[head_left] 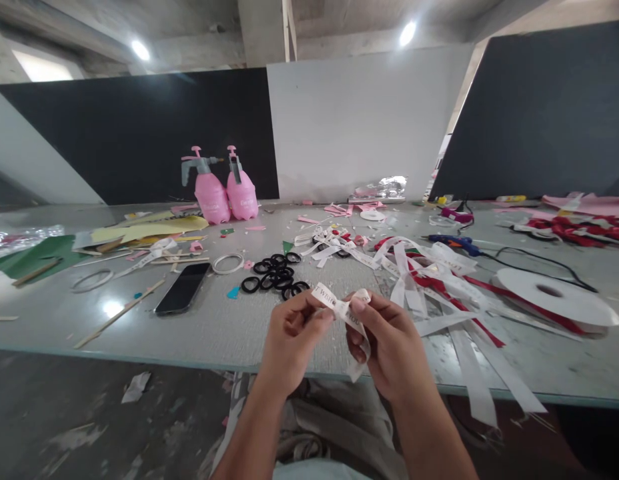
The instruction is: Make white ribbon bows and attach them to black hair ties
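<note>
Between my two hands, over the table's front edge, is a white printed ribbon [342,309] gathered into a bow shape. My left hand [295,339] pinches its left loop, where part of the lettering shows. On the other side my right hand [387,337] grips the right loop between thumb and fingers, and a tail of the ribbon hangs below. Just beyond my left hand lies a pile of black hair ties [274,275]. Loose white ribbon strips [414,287] and red ribbon [434,287] spread to the right of my right hand, some hanging over the edge.
A ribbon spool [584,300] lies at right, near a blue glue gun [452,244] with a cord. Left of the hair ties are a phone [183,288], a wooden stick [119,315] and white rings [228,263]. Pink spray bottles [212,198] stand at the back.
</note>
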Demonstrator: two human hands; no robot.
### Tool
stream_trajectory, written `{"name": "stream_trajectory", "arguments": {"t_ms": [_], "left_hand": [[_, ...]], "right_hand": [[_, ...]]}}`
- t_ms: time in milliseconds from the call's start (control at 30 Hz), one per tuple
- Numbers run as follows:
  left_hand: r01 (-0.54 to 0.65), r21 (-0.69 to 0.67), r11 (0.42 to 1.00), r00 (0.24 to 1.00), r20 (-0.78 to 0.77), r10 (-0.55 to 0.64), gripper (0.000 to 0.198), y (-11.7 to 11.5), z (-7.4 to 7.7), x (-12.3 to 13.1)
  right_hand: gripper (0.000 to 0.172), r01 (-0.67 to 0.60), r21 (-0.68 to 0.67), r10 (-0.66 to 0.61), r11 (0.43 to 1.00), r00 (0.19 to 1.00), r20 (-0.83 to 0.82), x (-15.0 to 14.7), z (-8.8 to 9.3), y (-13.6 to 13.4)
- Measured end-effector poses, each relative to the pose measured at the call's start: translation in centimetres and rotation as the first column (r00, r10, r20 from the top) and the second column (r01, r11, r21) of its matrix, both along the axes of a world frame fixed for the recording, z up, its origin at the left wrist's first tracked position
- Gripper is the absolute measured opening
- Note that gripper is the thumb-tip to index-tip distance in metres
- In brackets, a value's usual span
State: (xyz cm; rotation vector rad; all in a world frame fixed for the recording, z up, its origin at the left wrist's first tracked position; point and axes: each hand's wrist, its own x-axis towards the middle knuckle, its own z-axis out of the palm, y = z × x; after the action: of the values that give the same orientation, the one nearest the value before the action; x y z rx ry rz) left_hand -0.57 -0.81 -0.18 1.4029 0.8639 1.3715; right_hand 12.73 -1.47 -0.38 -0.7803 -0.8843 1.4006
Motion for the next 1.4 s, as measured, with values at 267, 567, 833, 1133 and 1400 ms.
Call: {"name": "stream_trajectory", "arguments": {"t_ms": [267, 567, 833, 1133, 1400], "left_hand": [[-0.033, 0.028, 0.999, 0.993, -0.117, 0.036, 0.021, 0.0, 0.1, -0.6], [-0.065, 0.137, 0.988, 0.975, -0.203, 0.092, 0.021, -0.8, 1.3, -0.9], [-0.079, -0.036, 0.996, 0.997, -0.031, 0.077, 0.026, -0.2, 0.4, -0.7], [-0.123, -0.105, 0.987, 0.978, 0.156, 0.138, 0.025, 0.4, -0.2, -0.2], [-0.116, -0.125, 0.985, 0.964, 0.223, 0.142, 0.039, 0.5, 0.4, -0.1]], "right_hand": [[0.021, -0.002, 0.157, -0.048, 0.988, 0.947, 0.317, 1.7, -0.2, 0.3], [0.024, -0.105, -0.012, 0.105, 0.994, 0.994, -0.009, 0.7, 0.3, -0.5], [0.026, -0.025, 0.164, -0.031, 0.986, 0.942, 0.335, 0.8, 0.3, -0.5], [0.031, 0.027, 0.145, -0.089, 0.989, 0.893, 0.441, 0.7, 0.4, -0.4], [0.033, 0.019, 0.167, -0.093, 0.986, 0.89, 0.447, 0.9, 0.1, 0.0]]}}
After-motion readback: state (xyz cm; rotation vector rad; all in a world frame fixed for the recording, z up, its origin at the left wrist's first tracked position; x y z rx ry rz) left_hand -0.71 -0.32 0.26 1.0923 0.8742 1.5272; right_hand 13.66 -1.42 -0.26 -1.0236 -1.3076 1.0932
